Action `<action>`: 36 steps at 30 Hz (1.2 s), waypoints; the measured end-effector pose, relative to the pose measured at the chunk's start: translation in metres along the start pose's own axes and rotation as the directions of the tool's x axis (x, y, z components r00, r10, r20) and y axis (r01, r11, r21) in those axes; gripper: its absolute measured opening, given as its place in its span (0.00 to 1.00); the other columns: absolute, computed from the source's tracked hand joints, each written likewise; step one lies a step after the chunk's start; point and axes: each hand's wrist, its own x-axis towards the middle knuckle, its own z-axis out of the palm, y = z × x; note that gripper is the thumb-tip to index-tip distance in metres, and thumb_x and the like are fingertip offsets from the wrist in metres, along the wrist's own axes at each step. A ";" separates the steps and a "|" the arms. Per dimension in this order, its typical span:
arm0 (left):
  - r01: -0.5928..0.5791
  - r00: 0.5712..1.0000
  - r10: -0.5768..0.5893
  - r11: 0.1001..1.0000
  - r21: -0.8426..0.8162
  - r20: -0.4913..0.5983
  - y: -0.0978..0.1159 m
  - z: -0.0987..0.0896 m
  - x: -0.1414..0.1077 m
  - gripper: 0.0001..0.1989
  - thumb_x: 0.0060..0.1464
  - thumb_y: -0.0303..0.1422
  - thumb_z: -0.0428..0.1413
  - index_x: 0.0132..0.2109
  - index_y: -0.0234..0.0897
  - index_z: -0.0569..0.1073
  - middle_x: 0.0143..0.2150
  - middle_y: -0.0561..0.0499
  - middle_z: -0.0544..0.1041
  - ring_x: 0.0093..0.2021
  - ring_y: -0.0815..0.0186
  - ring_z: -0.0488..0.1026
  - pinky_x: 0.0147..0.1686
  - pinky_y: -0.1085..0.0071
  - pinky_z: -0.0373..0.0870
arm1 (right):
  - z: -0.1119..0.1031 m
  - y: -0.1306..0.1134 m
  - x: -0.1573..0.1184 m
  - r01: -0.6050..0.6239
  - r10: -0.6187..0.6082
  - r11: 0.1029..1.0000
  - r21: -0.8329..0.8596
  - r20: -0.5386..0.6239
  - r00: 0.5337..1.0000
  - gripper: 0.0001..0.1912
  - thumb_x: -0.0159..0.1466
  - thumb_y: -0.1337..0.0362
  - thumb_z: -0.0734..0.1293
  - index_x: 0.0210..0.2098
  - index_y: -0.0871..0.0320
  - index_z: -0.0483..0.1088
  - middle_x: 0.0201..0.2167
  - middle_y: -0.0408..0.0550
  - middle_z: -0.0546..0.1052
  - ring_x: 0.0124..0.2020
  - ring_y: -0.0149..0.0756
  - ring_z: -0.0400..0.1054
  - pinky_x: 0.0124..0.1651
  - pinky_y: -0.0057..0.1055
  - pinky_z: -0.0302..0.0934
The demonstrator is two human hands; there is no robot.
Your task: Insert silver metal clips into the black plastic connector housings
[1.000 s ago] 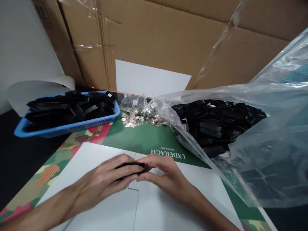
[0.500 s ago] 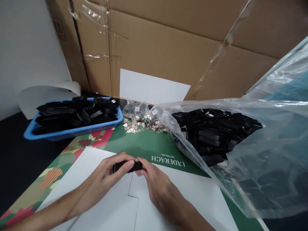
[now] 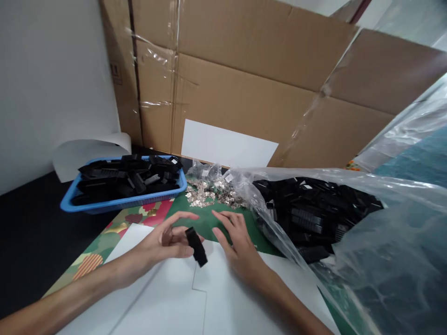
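A small black plastic part [image 3: 197,247] is tilted above the white sheets, held at its upper end between the thumb and fingers of my left hand [image 3: 171,242]. My left index finger is raised and curved away from it. To the right of the part, my right hand [image 3: 237,237] holds nothing, its thumb and fingers apart. Beyond both hands a heap of small shiny metal pieces [image 3: 206,193] lies on the green board, beside crumpled clear plastic.
At the left is a blue basket [image 3: 122,203] full of black parts. On the right, a large clear plastic bag [image 3: 394,256] holds many black parts [image 3: 307,218]. A cardboard wall [image 3: 244,93] stands behind, with a white paper [image 3: 226,144] against it.
My right hand has let go of the black part and moved away to the right, its fingers opening. The part has turned from nearly level to steeply tilted in my left hand. The view has shifted.
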 end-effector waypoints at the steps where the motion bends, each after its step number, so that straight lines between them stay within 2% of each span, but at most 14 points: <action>1: -0.011 1.000 0.011 1.000 0.008 -0.028 -0.001 -0.001 0.001 0.31 0.54 0.35 0.70 0.62 0.48 0.69 0.49 0.48 0.82 0.51 0.57 0.78 0.52 0.62 0.70 | 0.003 0.005 0.008 -0.005 0.005 0.996 -0.084 0.003 1.000 0.22 0.76 0.64 0.60 0.68 0.54 0.64 0.56 0.57 0.71 0.58 0.48 0.65 0.59 0.48 0.69; 4: -0.020 0.997 0.024 0.998 0.055 -0.075 -0.002 -0.002 0.003 0.23 0.56 0.38 0.69 0.57 0.45 0.76 0.51 0.48 0.80 0.50 0.57 0.78 0.54 0.62 0.73 | 0.013 0.018 0.032 0.018 -0.015 0.983 -0.183 0.014 1.000 0.22 0.76 0.67 0.60 0.67 0.59 0.66 0.53 0.60 0.71 0.56 0.49 0.67 0.56 0.47 0.71; 7: -0.011 0.998 0.018 0.993 0.119 -0.057 -0.003 -0.002 0.004 0.16 0.62 0.43 0.63 0.53 0.41 0.80 0.52 0.47 0.81 0.54 0.56 0.77 0.56 0.64 0.72 | 0.023 0.023 0.053 0.024 -0.023 0.976 -0.215 0.007 1.000 0.18 0.76 0.68 0.60 0.62 0.61 0.71 0.50 0.58 0.71 0.51 0.46 0.69 0.54 0.43 0.72; 10: -0.002 0.997 0.016 0.980 0.201 -0.070 -0.003 0.000 0.005 0.16 0.65 0.45 0.60 0.50 0.39 0.80 0.44 0.48 0.83 0.48 0.59 0.78 0.52 0.68 0.70 | 0.027 0.020 0.062 0.042 -0.041 0.962 -0.271 0.007 0.999 0.17 0.76 0.64 0.60 0.61 0.57 0.73 0.52 0.58 0.71 0.52 0.48 0.67 0.54 0.44 0.71; 12: -0.012 0.998 0.027 0.974 0.224 -0.064 -0.004 0.001 0.005 0.15 0.65 0.45 0.59 0.48 0.37 0.79 0.39 0.49 0.82 0.43 0.61 0.77 0.48 0.68 0.69 | 0.029 0.016 0.062 0.062 -0.060 0.949 -0.308 0.017 0.998 0.18 0.76 0.62 0.61 0.63 0.53 0.72 0.56 0.59 0.70 0.54 0.52 0.65 0.55 0.48 0.69; 15: -0.032 0.998 0.041 0.974 0.226 -0.037 -0.005 0.001 0.006 0.15 0.66 0.44 0.59 0.47 0.36 0.79 0.37 0.50 0.80 0.40 0.62 0.75 0.45 0.68 0.68 | 0.032 0.015 0.059 0.091 -0.084 0.937 -0.339 0.032 0.996 0.19 0.76 0.61 0.61 0.64 0.53 0.72 0.59 0.60 0.70 0.54 0.54 0.63 0.56 0.52 0.68; 19: -0.050 0.997 0.060 0.977 0.206 -0.046 -0.008 0.000 0.008 0.15 0.66 0.43 0.59 0.49 0.37 0.77 0.40 0.49 0.81 0.42 0.61 0.76 0.47 0.66 0.69 | 0.036 0.016 0.059 0.106 -0.109 0.936 -0.335 0.011 0.994 0.16 0.76 0.62 0.62 0.59 0.55 0.75 0.57 0.58 0.72 0.54 0.51 0.64 0.57 0.49 0.67; 22: -0.057 0.998 0.059 0.996 0.068 -0.037 -0.011 -0.001 0.009 0.14 0.66 0.44 0.59 0.48 0.37 0.72 0.44 0.45 0.83 0.44 0.59 0.79 0.51 0.61 0.72 | 0.037 0.017 0.060 0.108 -0.117 0.941 -0.322 -0.010 0.993 0.14 0.77 0.64 0.61 0.54 0.56 0.77 0.53 0.55 0.75 0.53 0.48 0.65 0.58 0.46 0.67; 25: -0.053 0.998 0.053 0.998 -0.033 -0.023 -0.013 0.000 0.009 0.15 0.66 0.44 0.59 0.48 0.37 0.69 0.46 0.42 0.84 0.44 0.58 0.81 0.52 0.58 0.73 | 0.037 0.016 0.060 0.146 -0.150 0.939 -0.313 0.011 0.989 0.14 0.77 0.63 0.61 0.55 0.55 0.76 0.54 0.52 0.76 0.54 0.47 0.65 0.59 0.45 0.67; 30: -0.061 0.998 0.060 0.998 -0.022 -0.022 -0.016 -0.002 0.010 0.14 0.68 0.43 0.58 0.50 0.36 0.70 0.45 0.42 0.85 0.43 0.58 0.82 0.50 0.60 0.73 | 0.038 0.015 0.057 0.146 -0.158 0.932 -0.331 -0.010 0.987 0.15 0.76 0.61 0.63 0.57 0.56 0.76 0.58 0.55 0.75 0.57 0.50 0.65 0.60 0.49 0.65; 33: -0.068 0.997 0.068 0.998 -0.002 -0.029 -0.018 -0.004 0.011 0.14 0.68 0.43 0.58 0.50 0.36 0.70 0.46 0.41 0.84 0.43 0.58 0.82 0.50 0.60 0.73 | 0.039 0.015 0.057 0.121 -0.146 0.932 -0.340 -0.049 0.988 0.14 0.76 0.63 0.64 0.57 0.57 0.75 0.55 0.55 0.77 0.55 0.49 0.68 0.59 0.47 0.65; 36: -0.083 0.996 0.084 0.996 0.024 -0.028 -0.019 -0.005 0.012 0.15 0.68 0.44 0.58 0.50 0.36 0.71 0.46 0.41 0.84 0.43 0.58 0.81 0.49 0.60 0.73 | 0.038 0.015 0.058 0.110 -0.141 0.933 -0.344 -0.066 0.988 0.11 0.76 0.67 0.63 0.50 0.56 0.78 0.48 0.52 0.80 0.50 0.46 0.70 0.55 0.43 0.65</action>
